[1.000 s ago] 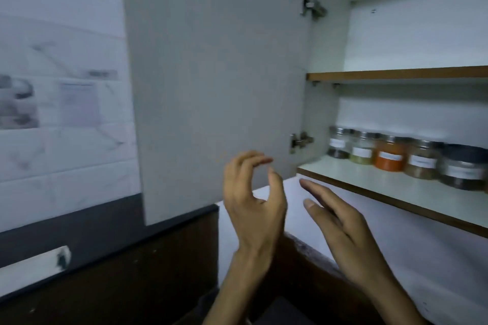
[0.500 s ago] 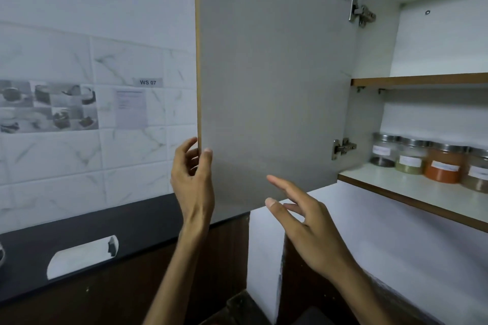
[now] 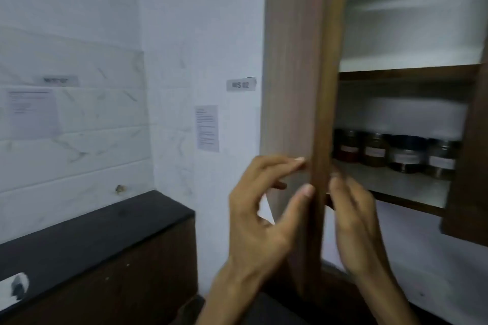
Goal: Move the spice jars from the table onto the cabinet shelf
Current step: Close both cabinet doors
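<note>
Several labelled spice jars stand in a row at the back of the lower cabinet shelf, dim and blurred. The wood-faced cabinet door is swung nearly edge-on to me and hides the left part of the shelf. My left hand rests its fingertips on the door's outer face, with the thumb at the door's edge, and holds no jar. My right hand is flat, fingers up, just right of the door's edge on its inner side, and is empty too.
A second brown door frames the cabinet opening on the right. An upper shelf sits above the jars. The black counter runs along the tiled wall at lower left. Paper notices hang on the wall.
The door has swung from wide open to almost edge-on. My left hand went from gripping its edge to touching its outer face. My right hand rose to the inner edge.
</note>
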